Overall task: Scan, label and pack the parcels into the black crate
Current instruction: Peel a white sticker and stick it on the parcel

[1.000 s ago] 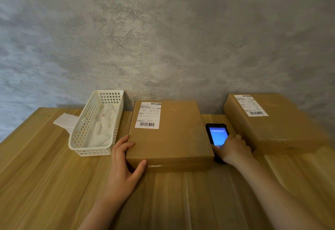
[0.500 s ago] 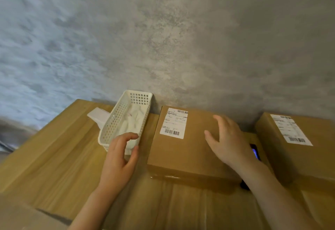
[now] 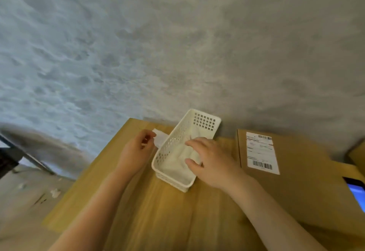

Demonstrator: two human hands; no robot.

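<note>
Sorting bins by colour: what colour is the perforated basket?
White, seen in the head view: the basket.

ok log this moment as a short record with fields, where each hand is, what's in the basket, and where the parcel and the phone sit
left hand: left hand beside the basket's left wall, fingers loosely curled near a white paper slip; contact unclear
right hand: right hand reaching into the white basket, fingers spread over the white sheets inside
parcel: cardboard parcel flat on the wooden table, right of the basket, shipping label on top
phone: phone at the right edge, screen lit
black crate: not in view
</note>
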